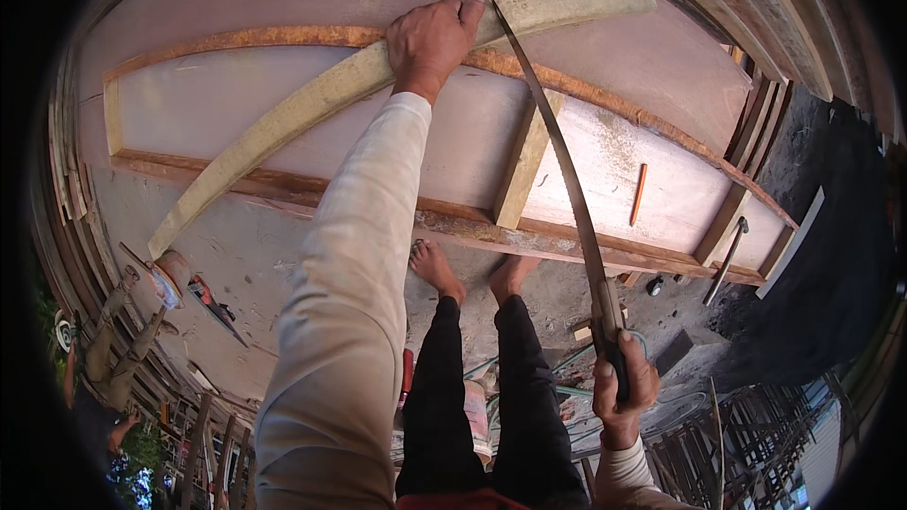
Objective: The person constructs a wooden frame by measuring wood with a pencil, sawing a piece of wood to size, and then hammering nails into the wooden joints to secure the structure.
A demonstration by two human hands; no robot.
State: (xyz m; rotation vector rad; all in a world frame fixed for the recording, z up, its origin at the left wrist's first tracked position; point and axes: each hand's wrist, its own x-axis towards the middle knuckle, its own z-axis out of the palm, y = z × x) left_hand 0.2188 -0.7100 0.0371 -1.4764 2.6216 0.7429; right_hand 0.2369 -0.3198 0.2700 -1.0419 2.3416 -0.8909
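Observation:
A pale curved wooden board [293, 118] lies aslant across a wooden frame, its left end jutting past the frame's near edge. My left hand [435, 45] grips the board around its upper middle, thumb toward the blade. My right hand [625, 385] is closed round the dark handle of a handsaw [570, 175]. The saw's tip end meets the board's edge just right of my left thumb. Beneath lies the frame [472, 227], with a bark-edged curved strip along its far side and short crosspieces on a pinkish panel.
An orange pencil [639, 194] rests on the panel, and a hammer [727, 260] leans over the frame's right part. On the ground at left lie a red-and-black tool [215, 307] and a bucket [170, 274]. Another person [109, 349] is at far left. Stacked planks [727, 0] stand upper right.

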